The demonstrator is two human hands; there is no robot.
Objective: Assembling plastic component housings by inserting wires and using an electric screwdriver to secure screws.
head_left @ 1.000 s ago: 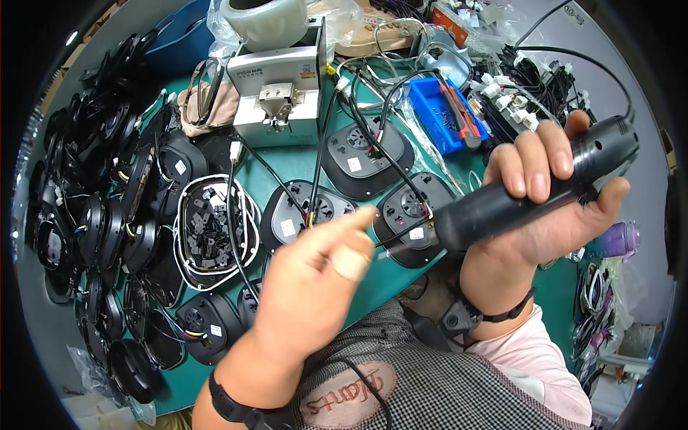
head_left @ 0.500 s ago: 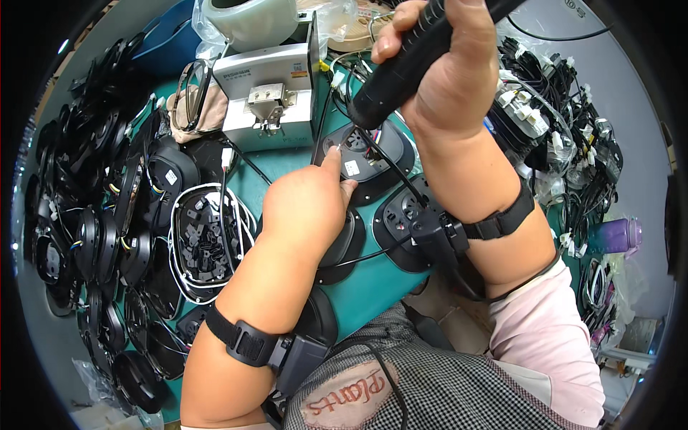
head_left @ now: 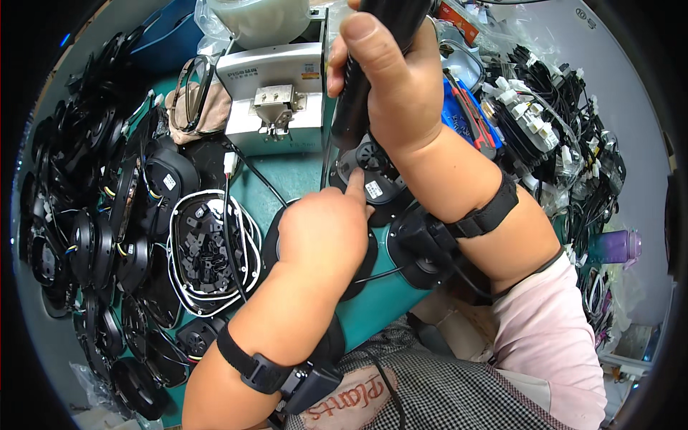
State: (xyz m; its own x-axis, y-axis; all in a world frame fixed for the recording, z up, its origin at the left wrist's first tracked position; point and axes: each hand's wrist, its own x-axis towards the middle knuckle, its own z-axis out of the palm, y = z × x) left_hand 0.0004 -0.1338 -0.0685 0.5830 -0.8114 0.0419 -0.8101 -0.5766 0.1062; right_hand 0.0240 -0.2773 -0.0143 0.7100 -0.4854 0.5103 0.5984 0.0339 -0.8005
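My right hand (head_left: 405,89) is wrapped round a thick black cylindrical tool (head_left: 352,107) that looks like an electric screwdriver, its lower end pointing down over a black oval plastic housing (head_left: 387,185). The tool's tip is not distinguishable. This housing lies on the green table with its inner side up, showing a round vented part and a white label. My left hand (head_left: 322,229) lies at its near left side, index finger stretched onto the housing and thumb apart; its other fingers are hidden. Beneath my left hand lies another black housing (head_left: 271,233), partly covered.
A silver dispenser-like machine (head_left: 276,75) stands behind. Left of my left hand, a white-edged tray (head_left: 175,269) holds small dark parts. Many black housings (head_left: 93,240) crowd the left. Bundled cables with white connectors (head_left: 534,118), a blue packet (head_left: 459,115) and a purple bottle (head_left: 616,246) lie right.
My right hand and the tool have shifted left, uncovering the blue packet. The left hand has moved slightly right and nearer to me, its index finger still on the housing.
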